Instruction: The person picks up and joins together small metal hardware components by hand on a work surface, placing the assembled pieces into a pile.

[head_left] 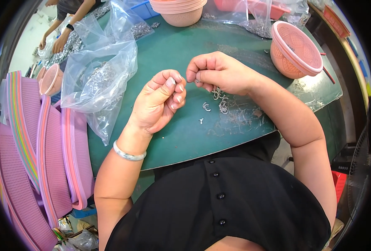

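Over the green table my left hand (158, 98) is closed, thumb against the forefinger, pinching a small silvery metal piece (173, 82). Close to its right, my right hand (219, 74) is closed too, with thumb and forefinger pressed together. A sliver of something pale shows at those fingertips, too small to name. Under and just below the right hand lie several small curved metal pieces (223, 105) in a loose heap. One curved piece (206, 107) rests a little apart to the left, and a tiny forked piece (201, 121) lies nearer to me.
A clear plastic bag (104, 81) of metal pieces lies left on the green table (164, 142). Pink baskets (292, 52) stand far right, stacked peach bowls (179, 12) at the back. Purple baskets (53, 159) lean at the left edge. Another person's hands (60, 44) work far left.
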Demonstrator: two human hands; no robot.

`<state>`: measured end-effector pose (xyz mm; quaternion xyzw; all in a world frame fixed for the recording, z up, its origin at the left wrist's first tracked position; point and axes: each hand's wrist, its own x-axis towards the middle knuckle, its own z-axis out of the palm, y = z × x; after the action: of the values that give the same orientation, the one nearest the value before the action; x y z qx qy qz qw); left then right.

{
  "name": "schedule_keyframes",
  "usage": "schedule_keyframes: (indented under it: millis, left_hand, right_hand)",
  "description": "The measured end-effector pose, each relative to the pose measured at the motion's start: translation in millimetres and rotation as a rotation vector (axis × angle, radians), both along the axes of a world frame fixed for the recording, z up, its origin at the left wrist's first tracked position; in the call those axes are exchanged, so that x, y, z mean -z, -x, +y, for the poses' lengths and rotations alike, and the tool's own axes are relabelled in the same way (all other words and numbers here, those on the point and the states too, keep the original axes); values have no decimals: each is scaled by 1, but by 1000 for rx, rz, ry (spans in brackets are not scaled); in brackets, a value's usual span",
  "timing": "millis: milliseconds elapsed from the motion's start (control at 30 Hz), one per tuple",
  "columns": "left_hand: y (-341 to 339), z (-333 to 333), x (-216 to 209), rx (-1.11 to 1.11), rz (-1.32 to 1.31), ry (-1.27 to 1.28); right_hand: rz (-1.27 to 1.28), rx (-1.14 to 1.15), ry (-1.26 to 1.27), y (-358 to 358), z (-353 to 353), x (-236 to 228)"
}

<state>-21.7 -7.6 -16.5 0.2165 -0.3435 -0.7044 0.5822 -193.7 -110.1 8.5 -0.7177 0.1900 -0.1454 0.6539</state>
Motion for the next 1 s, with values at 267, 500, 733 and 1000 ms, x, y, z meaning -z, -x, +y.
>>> schedule_keyframes:
  millis: [267,500,733,1000]
  left_hand:
    - [0,0,-2,7,19,-9]
    - [0,1,-2,43,22,6]
    - [2,4,-6,119,-34,96]
    - [1,2,-9,92,-34,-217]
  right_hand:
    - [0,-3,52,0,0,0]
    - [-4,-24,134,1,0,0]
    - [-15,-38,210,2,1,-2]
    - [-143,58,357,3,3,-13]
